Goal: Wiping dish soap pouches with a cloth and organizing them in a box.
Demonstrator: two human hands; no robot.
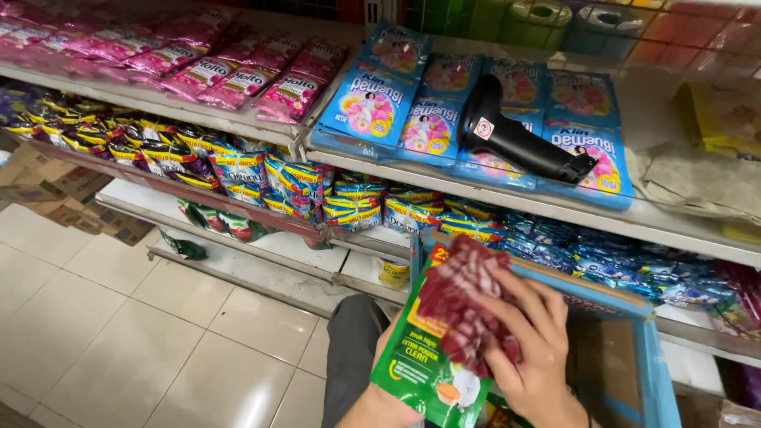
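Right hand [531,349] presses red checked cloth [464,301] on green pouch [424,364]

One view only, from my head: looking down and forward, tilted, close over my hands [523,349], shelves [491,194] near ahead, floor [119,317] left.

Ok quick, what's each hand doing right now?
Left hand: mostly hidden behind the green pouch, holding it from beneath.
Right hand: pressing a red checked cloth onto the pouch.

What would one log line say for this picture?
left hand: holds green pouch | right hand: presses red checked cloth on pouch | black scanner: lying on shelf
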